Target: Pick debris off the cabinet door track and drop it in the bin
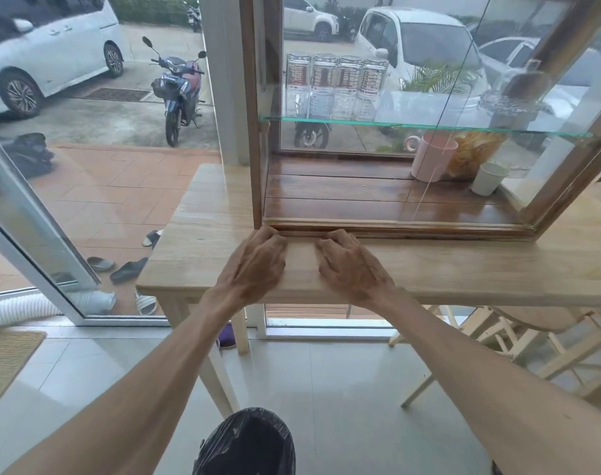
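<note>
Both hands are resting knuckles-up on the table (463, 269), fingers curling into the track (395, 225) at the cabinet's (254, 132) front edge, likely so the tips can pinch out grit. The left hand (254, 265) is working at the track's left corner, the right hand (352, 265) just beside it; whether either is holding debris I cannot tell, as the fingertips are hidden. The bin (247, 443), lined with a black bag, is waiting on the floor directly below; nothing is showing inside it.
</note>
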